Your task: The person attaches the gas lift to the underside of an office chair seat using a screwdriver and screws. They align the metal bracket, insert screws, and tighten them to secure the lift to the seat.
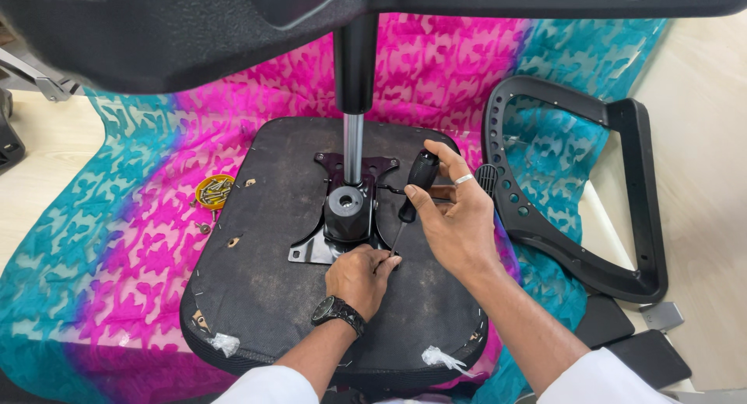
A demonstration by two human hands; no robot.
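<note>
Black-handled screwdriver [416,188] gripped in right hand [455,217], fingers clamped round the handle, shaft angled down toward the front edge of the metal mechanism plate [331,241]. Left hand [358,276], fingers curled together at the tip, seemingly pinching a screw to steady it; the screw itself is hidden. Plate sits mid-way on the upturned seat base [264,295], underside up so the fixings are reachable. Gas cylinder [352,147] rises from the plate. Small yellow dish of screws [213,191] just off the seat's left edge, within reach. Backrest frame [576,186] lies beyond the right edge on a pink-and-teal cloth [101,279], probably padding against the floor.
</note>
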